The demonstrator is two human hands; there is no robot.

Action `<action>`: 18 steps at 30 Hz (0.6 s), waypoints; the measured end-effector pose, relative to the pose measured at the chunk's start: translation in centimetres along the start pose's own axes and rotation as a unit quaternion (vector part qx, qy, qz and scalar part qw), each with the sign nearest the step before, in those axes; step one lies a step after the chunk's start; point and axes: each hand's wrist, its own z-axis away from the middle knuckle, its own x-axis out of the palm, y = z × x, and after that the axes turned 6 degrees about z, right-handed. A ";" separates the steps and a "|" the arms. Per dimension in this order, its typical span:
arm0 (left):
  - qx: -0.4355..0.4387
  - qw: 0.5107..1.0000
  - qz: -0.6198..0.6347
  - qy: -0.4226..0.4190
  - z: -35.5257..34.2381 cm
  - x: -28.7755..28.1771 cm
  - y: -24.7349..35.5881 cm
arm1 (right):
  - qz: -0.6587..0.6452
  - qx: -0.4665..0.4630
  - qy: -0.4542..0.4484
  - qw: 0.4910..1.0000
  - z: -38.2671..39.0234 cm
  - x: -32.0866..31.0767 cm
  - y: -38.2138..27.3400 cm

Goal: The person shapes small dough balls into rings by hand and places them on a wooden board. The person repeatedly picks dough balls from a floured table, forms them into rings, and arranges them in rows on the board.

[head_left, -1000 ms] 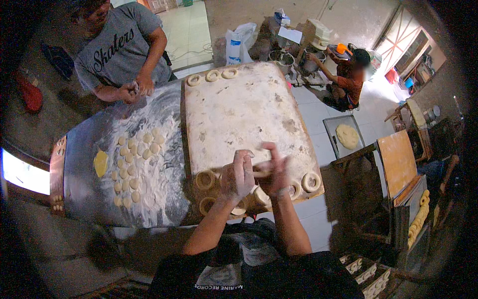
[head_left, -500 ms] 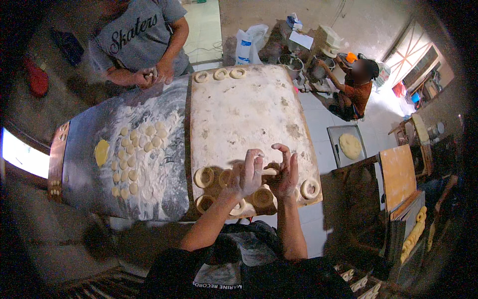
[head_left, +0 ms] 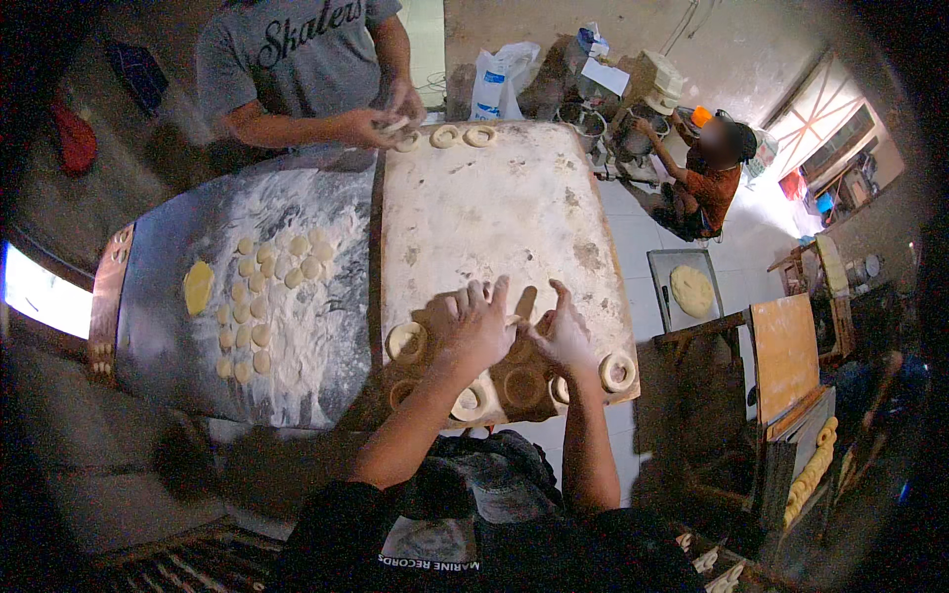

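In the middle front of the floured board [head_left: 484, 217], my left hand [head_left: 479, 331] and right hand [head_left: 568, 341] work close together, dusted with flour. A small pale piece of dough [head_left: 513, 321] shows between them, pinched at the thumb side; its full shape is hidden by my fingers. Some of my other fingers stretch outward. Dough rings lie around my hands: one left of my left wrist [head_left: 406, 342], one below it [head_left: 470, 401], a shadowed one [head_left: 522, 385] between my forearms, and one at the right corner [head_left: 618, 373].
Left of the board, small dough discs [head_left: 259, 308] and a yellow flat piece [head_left: 199, 287] lie on a floured dark surface. Across the table a person in grey [head_left: 306, 79] holds a dough ring. Another person [head_left: 707, 178] crouches beyond, near a tray of dough [head_left: 692, 290].
My hands have moved slightly away from me, with the left hand's fingers now spread forward. The person across has moved right, bringing a ring to the row at the board's far edge.
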 end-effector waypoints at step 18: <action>0.066 0.953 0.190 0.224 6.5 -1.7 -8.2 | 0.185 -0.048 0.159 0.968 1.4 3.8 -6.4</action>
